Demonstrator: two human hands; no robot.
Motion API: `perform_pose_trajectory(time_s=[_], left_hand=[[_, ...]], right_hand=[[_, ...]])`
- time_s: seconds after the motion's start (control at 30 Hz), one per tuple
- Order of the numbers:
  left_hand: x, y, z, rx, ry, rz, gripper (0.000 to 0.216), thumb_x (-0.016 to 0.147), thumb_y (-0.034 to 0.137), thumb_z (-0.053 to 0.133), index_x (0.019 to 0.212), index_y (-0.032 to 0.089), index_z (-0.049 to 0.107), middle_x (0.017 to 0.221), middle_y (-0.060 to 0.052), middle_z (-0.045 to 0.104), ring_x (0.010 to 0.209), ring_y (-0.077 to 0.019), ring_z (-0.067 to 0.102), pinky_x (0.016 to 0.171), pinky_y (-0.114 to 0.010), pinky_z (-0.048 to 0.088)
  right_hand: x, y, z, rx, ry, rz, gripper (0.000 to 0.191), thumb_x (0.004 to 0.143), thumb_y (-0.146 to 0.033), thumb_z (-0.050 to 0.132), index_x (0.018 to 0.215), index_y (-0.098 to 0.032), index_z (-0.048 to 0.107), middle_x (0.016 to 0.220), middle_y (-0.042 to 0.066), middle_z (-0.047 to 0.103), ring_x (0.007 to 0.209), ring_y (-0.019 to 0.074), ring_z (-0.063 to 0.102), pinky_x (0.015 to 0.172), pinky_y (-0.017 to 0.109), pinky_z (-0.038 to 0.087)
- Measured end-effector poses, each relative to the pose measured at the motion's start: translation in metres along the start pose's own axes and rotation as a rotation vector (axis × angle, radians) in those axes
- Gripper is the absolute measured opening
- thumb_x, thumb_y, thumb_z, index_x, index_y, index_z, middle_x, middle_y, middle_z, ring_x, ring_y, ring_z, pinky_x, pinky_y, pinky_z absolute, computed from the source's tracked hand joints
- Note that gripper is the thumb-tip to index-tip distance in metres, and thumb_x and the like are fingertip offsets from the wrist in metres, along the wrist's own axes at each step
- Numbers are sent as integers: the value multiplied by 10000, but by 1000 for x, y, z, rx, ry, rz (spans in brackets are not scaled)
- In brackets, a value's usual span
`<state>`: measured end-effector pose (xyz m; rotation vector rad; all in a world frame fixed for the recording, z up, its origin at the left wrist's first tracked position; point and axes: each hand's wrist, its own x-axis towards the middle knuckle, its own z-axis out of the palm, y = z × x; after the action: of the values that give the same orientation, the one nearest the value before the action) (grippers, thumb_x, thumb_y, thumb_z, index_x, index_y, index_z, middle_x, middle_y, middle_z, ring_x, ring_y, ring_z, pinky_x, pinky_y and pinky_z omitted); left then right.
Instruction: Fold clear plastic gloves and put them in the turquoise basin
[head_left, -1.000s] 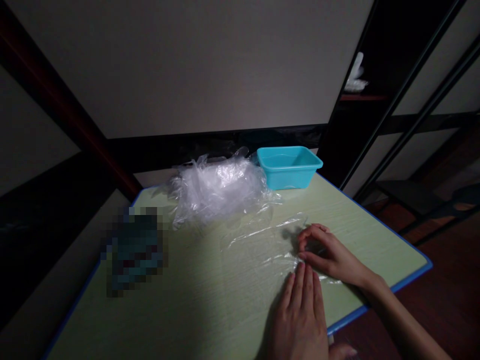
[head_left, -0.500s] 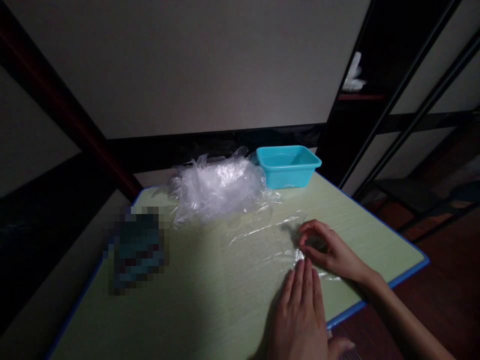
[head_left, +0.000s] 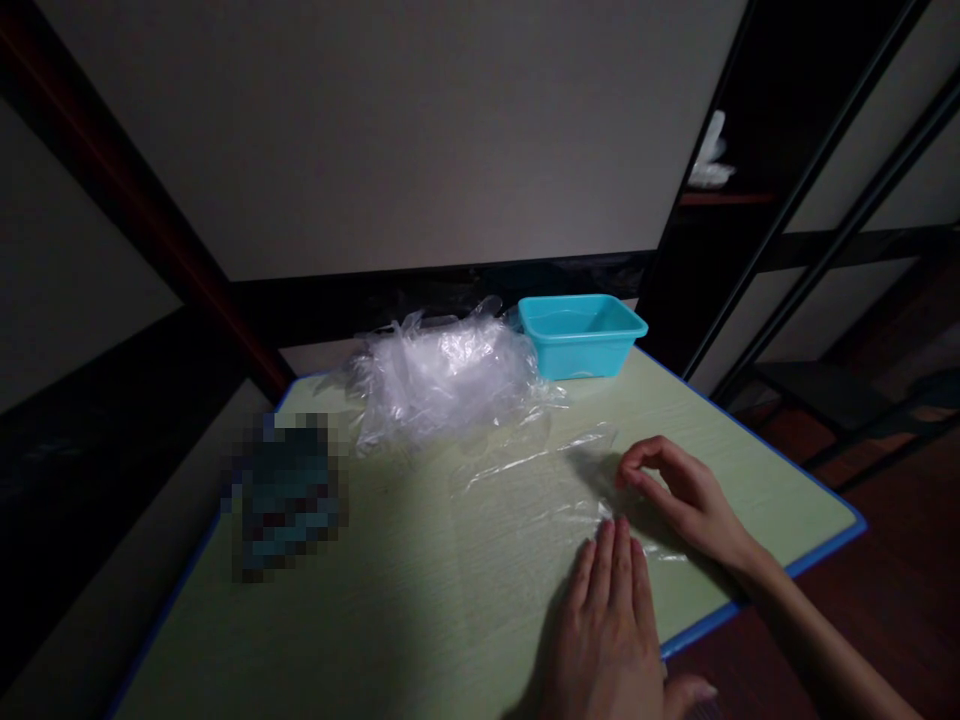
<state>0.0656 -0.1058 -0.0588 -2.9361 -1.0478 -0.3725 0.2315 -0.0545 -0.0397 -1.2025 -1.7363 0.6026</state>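
Note:
A thin sheet of clear plastic film (head_left: 517, 520) lies flat on the pale green table (head_left: 322, 640), its edges showing as shiny creases; whether it is a bag I cannot tell. My left hand (head_left: 607, 620) rests palm down on the near right part of the film, fingers straight and side by side, thumb out to the right. Just beyond it, my right hand (head_left: 682, 495) hovers low over the film's right side. Its thumb and index finger meet in a pinch, and anything between the tips is too clear to make out.
Crumpled clear plastic (head_left: 450, 375) is heaped at the back of the table. Right beside it stands a turquoise plastic bin (head_left: 581, 350). A blurred-out item (head_left: 289, 500) sits at the left edge. Behind rises a pale panel (head_left: 450, 140); a dark chair (head_left: 832, 400) is off to the right.
My right hand has shifted a little to the right, away from the left fingertips, and its thumb and index finger have come together. My left hand stays flat. The view has turned slightly.

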Motion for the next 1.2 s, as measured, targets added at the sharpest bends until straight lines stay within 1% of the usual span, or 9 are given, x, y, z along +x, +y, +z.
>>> perform_pose_trajectory(time_s=[0.1,0.17,0.3,0.57,0.77,0.87,0.97,1.07,1.2], left_hand=[[1,1,5,-11,35,-3,861,787,693,318,1262,-17,424,1339,-202,377,1254,-275,348,986,-366,384],[1,2,9,-18,63,-11,870,784,705,295,1256,-13,432,1333,-196,388,1250,-273,353,979,-369,390],[0,4,12,-26,101,-43,853,803,691,257,1263,-7,427,1347,-187,374,1261,-269,336,978,-376,389],[-1,-1,1,-31,27,12,763,847,605,273,1301,-1,364,1378,-165,335,1280,-251,310,989,-372,372],[-20,-9,6,79,108,89,448,926,330,299,1266,72,434,1344,-88,420,1248,-191,374,977,-284,376],[-36,-26,-5,92,89,153,390,931,227,293,1281,117,426,1362,-43,402,1262,-158,352,990,-245,356],[-54,-51,-23,38,33,141,446,905,166,339,1349,139,319,1393,-32,350,1293,-133,290,1011,-230,332],[-68,-74,-41,-55,-45,44,634,830,371,512,1361,111,281,1417,-94,290,1301,-208,274,1001,-300,361],[-77,-91,-60,-141,-96,-72,647,794,340,586,1346,131,321,1421,-102,282,1299,-219,278,1009,-331,352]], right_hand=[[-2,-5,4,103,-160,98,112,904,-293,407,881,-206,473,786,29,591,712,153,574,640,288,472],[-1,-4,6,81,-199,135,123,912,-303,387,901,-203,458,806,38,611,730,160,584,647,295,472],[-1,3,8,50,-179,164,126,912,-320,386,930,-205,433,818,49,639,753,178,620,649,316,486],[0,7,6,-8,-190,149,131,905,-326,402,933,-203,437,803,59,656,747,184,644,634,314,500],[-2,4,5,-77,-193,111,111,900,-297,420,922,-201,470,792,44,664,726,174,632,651,306,482],[0,-2,1,-101,-138,52,124,895,-288,423,875,-202,511,794,40,647,741,171,612,672,303,471],[17,-8,-5,-165,-107,-17,141,885,-288,436,852,-205,545,814,40,632,773,176,595,698,305,461],[48,-8,-4,-298,-295,-122,133,867,-264,449,849,-196,562,840,44,624,784,176,583,700,299,455],[88,12,9,-444,-321,-175,151,837,-240,443,771,-184,567,755,35,596,674,161,562,629,276,442]])
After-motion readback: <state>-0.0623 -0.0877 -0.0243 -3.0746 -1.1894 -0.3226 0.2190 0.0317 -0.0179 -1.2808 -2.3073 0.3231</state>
